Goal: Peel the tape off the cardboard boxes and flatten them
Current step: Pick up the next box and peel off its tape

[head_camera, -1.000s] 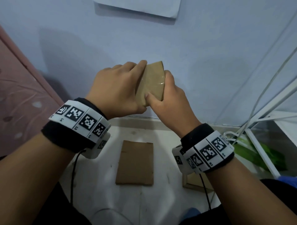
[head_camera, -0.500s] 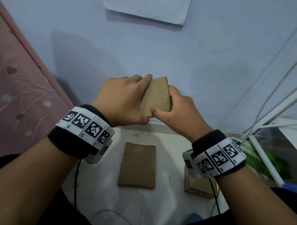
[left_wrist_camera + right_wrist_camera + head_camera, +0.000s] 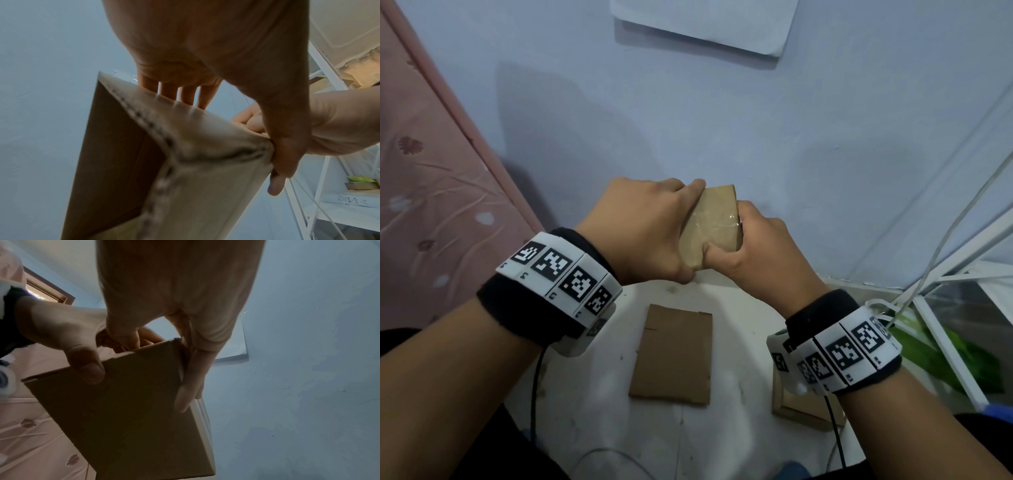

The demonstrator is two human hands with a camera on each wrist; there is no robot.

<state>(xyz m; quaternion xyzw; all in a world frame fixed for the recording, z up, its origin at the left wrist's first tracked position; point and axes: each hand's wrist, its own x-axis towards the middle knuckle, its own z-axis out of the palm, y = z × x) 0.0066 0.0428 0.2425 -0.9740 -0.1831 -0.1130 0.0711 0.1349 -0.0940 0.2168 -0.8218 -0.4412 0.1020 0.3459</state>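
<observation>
Gripping a small cardboard box (image 3: 710, 224) between both hands, raised above the white bench (image 3: 743, 383) in front of a pale blue wall (image 3: 825, 137). Left hand (image 3: 640, 233) wrapped round the box's left side, fingers over the far face and thumb on the near lower corner. Right hand (image 3: 753, 246) closed on the box's right side, thumb tip pressed on the near face beside the left thumb. Clear shiny tape (image 3: 717, 219) stretched across the near face between the two hands, wrinkled at the middle. From the left wrist view: box (image 3: 185, 162) open underneath, brown interior exposed, left thumb (image 3: 285, 154) pinching a taped flap corner against the right hand (image 3: 339, 123). From the right wrist view: box (image 3: 127, 410) held by its upper edge, left thumb (image 3: 86, 363) flat on the dark face, right fingers (image 3: 191, 378) lying along the taped edge.

Below the hands, lying flat on the bench: one flattened cardboard piece (image 3: 673, 354). Below the right wrist: another pale flat box (image 3: 804, 411), partly hidden by the wristband. Left of the left hand: pink patterned fabric (image 3: 431, 205). Right of the right hand: white wire rack (image 3: 945, 274) with something green (image 3: 945, 356) beneath it. Above both hands: white sheet (image 3: 705, 20) fixed to the wall.
</observation>
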